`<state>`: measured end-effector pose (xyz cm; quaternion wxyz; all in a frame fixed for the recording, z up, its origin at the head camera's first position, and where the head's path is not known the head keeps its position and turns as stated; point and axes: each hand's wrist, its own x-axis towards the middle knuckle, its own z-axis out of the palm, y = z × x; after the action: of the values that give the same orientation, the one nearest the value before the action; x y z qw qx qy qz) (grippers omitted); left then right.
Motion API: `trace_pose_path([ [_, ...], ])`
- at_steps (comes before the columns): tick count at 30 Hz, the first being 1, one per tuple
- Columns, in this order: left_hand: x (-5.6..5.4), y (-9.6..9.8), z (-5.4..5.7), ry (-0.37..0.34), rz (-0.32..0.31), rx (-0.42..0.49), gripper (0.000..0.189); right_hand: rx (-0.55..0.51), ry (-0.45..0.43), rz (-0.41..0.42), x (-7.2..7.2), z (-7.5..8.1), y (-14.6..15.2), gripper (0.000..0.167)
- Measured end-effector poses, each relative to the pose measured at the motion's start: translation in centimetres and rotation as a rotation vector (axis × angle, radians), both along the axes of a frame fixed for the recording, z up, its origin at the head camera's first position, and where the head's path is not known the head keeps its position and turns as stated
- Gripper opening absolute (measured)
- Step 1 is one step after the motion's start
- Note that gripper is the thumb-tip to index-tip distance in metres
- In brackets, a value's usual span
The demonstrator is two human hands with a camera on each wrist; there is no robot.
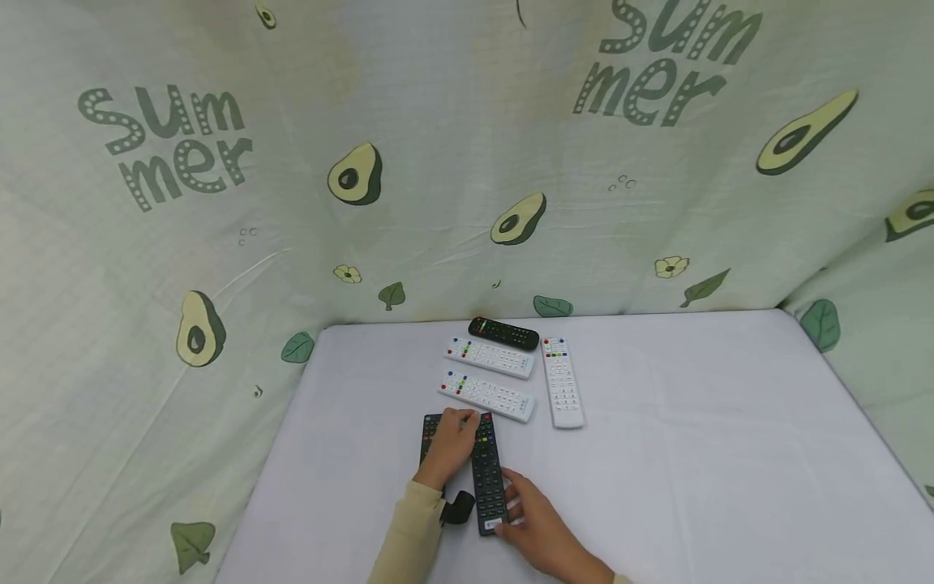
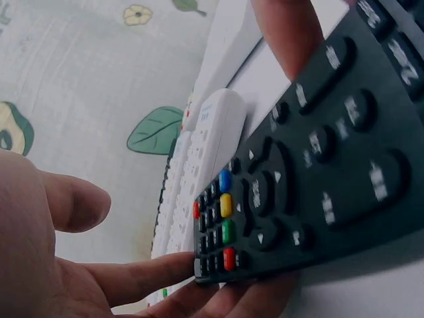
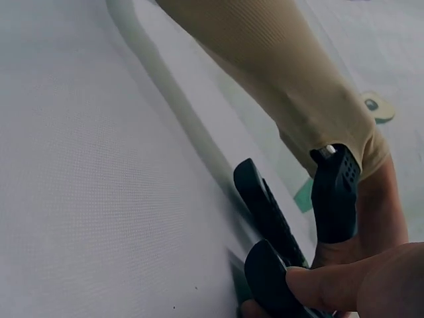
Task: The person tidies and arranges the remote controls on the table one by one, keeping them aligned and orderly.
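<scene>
A black remote control [image 1: 487,478] with coloured buttons lies lengthwise between my hands, shown close up in the left wrist view. My right hand [image 1: 540,527] grips its near end, thumb on the end and fingers along the right side. At the far end is my left hand [image 1: 451,446]; its fingers [image 2: 142,279] touch the corner and side, while the thumb stands apart from the remote. A second black remote [image 1: 430,425] lies alongside on the left, mostly hidden under my left hand and wrist. In the right wrist view the held remote [image 3: 270,281] appears tilted.
Beyond my hands lie two white remotes [image 1: 487,396] crosswise, with a black remote [image 1: 503,333] behind them. Another white remote [image 1: 562,383] points lengthwise to their right. A patterned curtain [image 1: 438,162] hangs behind the white-covered table [image 1: 693,454]. A black wrist device [image 1: 458,508] sits at my left cuff.
</scene>
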<state>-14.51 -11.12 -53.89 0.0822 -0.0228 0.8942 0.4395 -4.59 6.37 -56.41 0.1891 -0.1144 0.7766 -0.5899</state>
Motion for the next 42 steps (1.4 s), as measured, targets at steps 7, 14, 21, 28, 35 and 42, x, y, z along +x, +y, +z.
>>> trace_pose_path([
  [7,0.1,0.4,-0.1,-0.015,-0.006,-0.056,0.052,0.029,0.035,0.028,-0.1,0.1,-0.4,0.084],
  [14,0.4,0.8,0.1,-0.035,-0.008,-0.108,0.057,0.057,0.078,0.046,-0.1,0.3,-0.7,0.083],
  [21,0.6,1.3,0.5,0.015,0.025,-0.094,0.051,0.083,0.093,0.044,-0.6,0.3,0.1,0.083],
  [28,0.7,2.0,0.8,0.11,0.053,-0.032,0.041,0.159,0.158,-0.213,-1.9,1.9,3.1,0.052],
  [35,0.6,3.4,1.2,0.19,-0.01,0.063,0.034,0.285,0.245,-0.49,-4.9,1.8,7.3,0.043],
  [42,0.6,4.9,1.1,0.169,-0.035,0.143,0.033,0.326,0.212,-0.493,-7.3,1.0,9.4,0.053],
])
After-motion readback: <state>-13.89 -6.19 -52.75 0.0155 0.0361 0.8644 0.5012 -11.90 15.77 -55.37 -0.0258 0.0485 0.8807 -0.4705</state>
